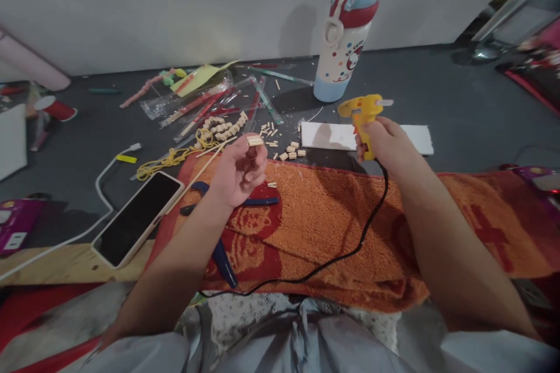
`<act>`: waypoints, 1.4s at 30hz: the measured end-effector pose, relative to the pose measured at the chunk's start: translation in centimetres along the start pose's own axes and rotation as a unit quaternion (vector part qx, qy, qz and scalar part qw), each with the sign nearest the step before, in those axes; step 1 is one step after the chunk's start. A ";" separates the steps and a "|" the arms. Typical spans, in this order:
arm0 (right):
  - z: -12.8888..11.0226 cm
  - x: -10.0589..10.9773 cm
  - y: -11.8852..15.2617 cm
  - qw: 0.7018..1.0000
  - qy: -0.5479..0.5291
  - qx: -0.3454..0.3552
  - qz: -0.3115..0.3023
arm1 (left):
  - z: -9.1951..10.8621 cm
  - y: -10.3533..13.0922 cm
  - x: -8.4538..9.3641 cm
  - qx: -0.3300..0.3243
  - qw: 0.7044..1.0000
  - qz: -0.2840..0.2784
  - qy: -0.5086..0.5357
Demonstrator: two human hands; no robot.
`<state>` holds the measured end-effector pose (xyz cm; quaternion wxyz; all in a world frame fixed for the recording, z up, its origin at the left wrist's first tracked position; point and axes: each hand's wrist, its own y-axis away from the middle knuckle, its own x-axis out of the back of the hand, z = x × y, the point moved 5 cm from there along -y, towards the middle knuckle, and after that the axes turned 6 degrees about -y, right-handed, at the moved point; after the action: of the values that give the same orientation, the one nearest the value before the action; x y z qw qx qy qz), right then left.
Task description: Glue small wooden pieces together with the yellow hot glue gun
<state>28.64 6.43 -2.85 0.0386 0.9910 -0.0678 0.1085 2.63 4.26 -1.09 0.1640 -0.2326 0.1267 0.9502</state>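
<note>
My left hand (242, 172) pinches a few short wooden sticks (255, 140) laid side by side between thumb and fingertips. In my right hand (387, 143) is a yellow glue gun (366, 122), its nozzle pointing left and a pale glue stick poking out of its back. The gun's black cord (365, 233) runs down across the orange towel (324, 204). A white foam strip (328, 135) lies behind the gun. Small cut wooden pieces (292, 151) sit just right of my left hand. Blue-handled pliers (224, 262) lie partly hidden under my left forearm.
A water bottle (345, 46) stands by the wall. Plastic-wrapped chopsticks (205, 108), stacked wooden pieces (225, 128) and yellow string (161, 164) crowd the left back. A phone (137, 218), a white cable (102, 186) and a red thread spool (56, 109) lie left.
</note>
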 end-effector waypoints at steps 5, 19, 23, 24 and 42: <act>-1.5 -1.4 1.1 0.986 -0.162 -0.015 -0.032 | 0.0 0.0 0.3 0.011 1.000 0.012 0.015; -3.1 -5.5 5.3 0.936 -0.144 0.072 -0.314 | -0.7 0.1 0.1 0.035 0.999 0.012 -0.010; -3.0 -5.8 5.5 0.938 -0.124 0.090 -0.310 | -0.9 0.2 0.0 0.042 0.999 0.006 -0.003; -3.0 -5.7 5.5 0.941 -0.118 0.089 -0.305 | -0.9 0.3 0.0 0.042 0.999 0.004 -0.002; -3.3 -5.4 5.7 0.945 -0.086 0.076 -0.308 | -0.9 0.2 -0.1 0.037 0.999 -0.003 -0.018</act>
<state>21.89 1.82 -0.49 -0.0108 0.9692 0.2459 0.0105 3.04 3.81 -1.74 0.1781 -0.2097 0.1584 0.9483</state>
